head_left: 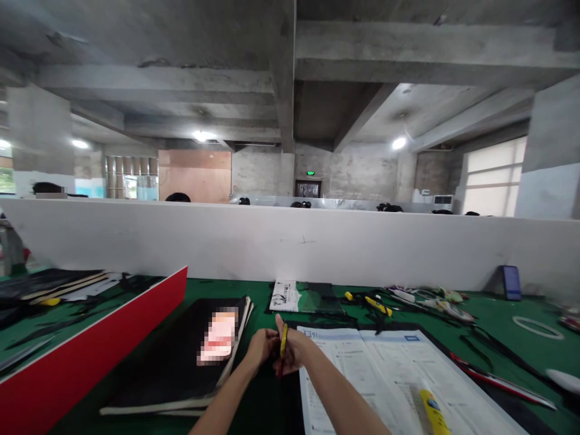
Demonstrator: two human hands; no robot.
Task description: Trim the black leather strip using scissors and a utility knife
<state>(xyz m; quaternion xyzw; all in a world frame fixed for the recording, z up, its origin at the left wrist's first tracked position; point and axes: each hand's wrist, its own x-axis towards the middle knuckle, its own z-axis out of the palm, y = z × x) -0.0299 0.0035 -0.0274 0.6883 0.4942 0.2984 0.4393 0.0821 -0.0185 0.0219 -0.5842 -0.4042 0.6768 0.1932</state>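
Green felt worktable [259, 301] below a white partition wall [290, 248]. Right hand [295, 351] grips yellow-handled scissors [283, 342]; left hand [261, 349] curls beside them, its hold indiscernible. Cutting apparently underway; a further snip demands careful blade alignment.

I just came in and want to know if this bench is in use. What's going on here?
A person is working at a green table with both hands held together in front of them. The right hand grips a yellow tool, possibly scissors. The left hand is right against it; whether it holds anything is too small to tell. A black stack lies by the left hand, and printed sheets lie under the right arm.
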